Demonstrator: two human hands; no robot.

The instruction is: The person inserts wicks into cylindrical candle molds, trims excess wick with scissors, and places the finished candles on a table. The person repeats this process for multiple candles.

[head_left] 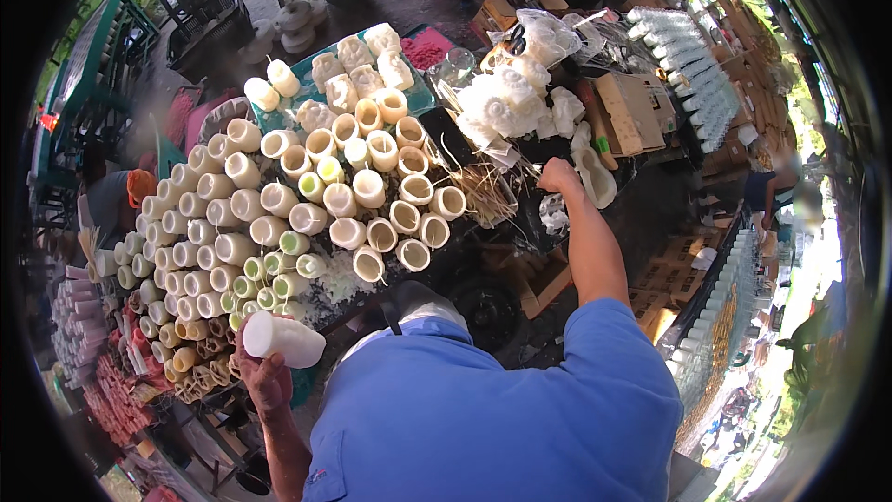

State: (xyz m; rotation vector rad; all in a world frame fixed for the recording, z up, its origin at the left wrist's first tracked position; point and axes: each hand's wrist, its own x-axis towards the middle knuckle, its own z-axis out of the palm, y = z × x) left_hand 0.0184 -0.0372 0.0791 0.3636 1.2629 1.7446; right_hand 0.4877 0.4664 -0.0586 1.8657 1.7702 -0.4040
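My left hand (265,376) is wrapped round a white pillar candle (286,340), held tilted at the near left edge of the table. My right arm reaches forward to the right. At its end my right hand (558,177) is closed beside a bundle of thin straw-coloured sticks or wicks (485,193); what its fingers hold, if anything, is too small to make out. Left of that bundle stand several rows of hollow cream wax cylinders (368,189), some with a thin wick showing. Smaller greenish cylinders (291,286) are grouped close to my left hand.
Shaped white candles (366,81) sit on a teal tray beyond the cylinders. White wax pieces (506,102) are heaped at the back right, by a cardboard box (632,112). Rows of glass jars (688,65) stand farther right. A person in an orange head covering (141,188) is at the left.
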